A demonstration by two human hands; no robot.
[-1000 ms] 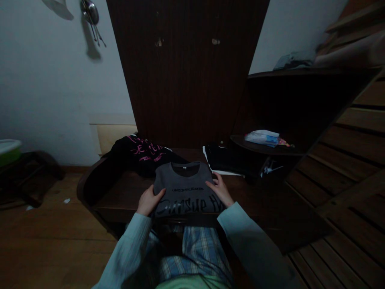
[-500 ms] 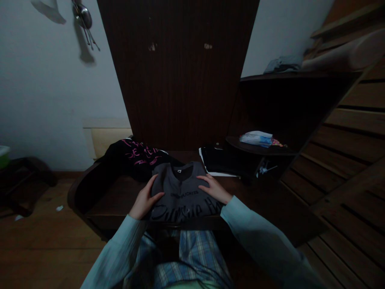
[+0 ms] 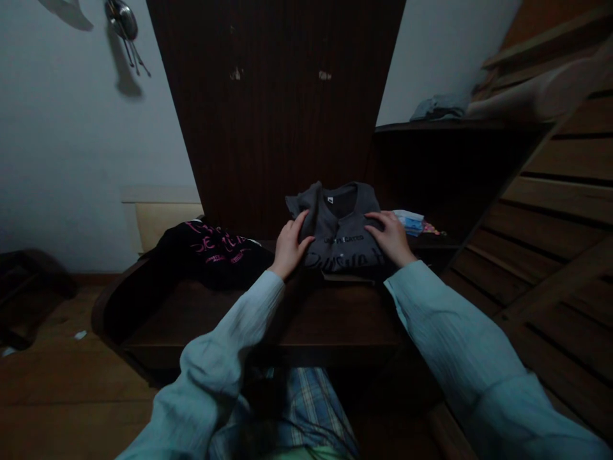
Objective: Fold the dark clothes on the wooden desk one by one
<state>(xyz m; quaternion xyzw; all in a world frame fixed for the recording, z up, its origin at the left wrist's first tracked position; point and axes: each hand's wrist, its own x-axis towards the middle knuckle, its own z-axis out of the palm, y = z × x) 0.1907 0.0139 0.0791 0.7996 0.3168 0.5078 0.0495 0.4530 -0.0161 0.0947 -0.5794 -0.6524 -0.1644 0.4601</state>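
A folded grey shirt [image 3: 338, 227] with black lettering is held at the far right of the dark wooden table [image 3: 249, 319], over the spot where a black folded garment lay. My left hand [image 3: 288, 246] grips its left edge, thumb on top. My right hand [image 3: 391, 237] grips its right edge, fingers laid over the print. Both arms in pale blue sleeves are stretched forward.
A black garment with pink lettering [image 3: 215, 252] lies crumpled at the table's back left. A dark shelf [image 3: 431, 243] to the right carries a blue-white packet [image 3: 409, 220]. Behind stands a dark wooden door [image 3: 272, 108]. Wooden slats [image 3: 550, 211] rise on the right. Spoons [image 3: 122, 22] hang on the wall.
Both hands have carried the folded grey shirt from the table's near edge away and to the right, onto the black folded garment, which is now covered.
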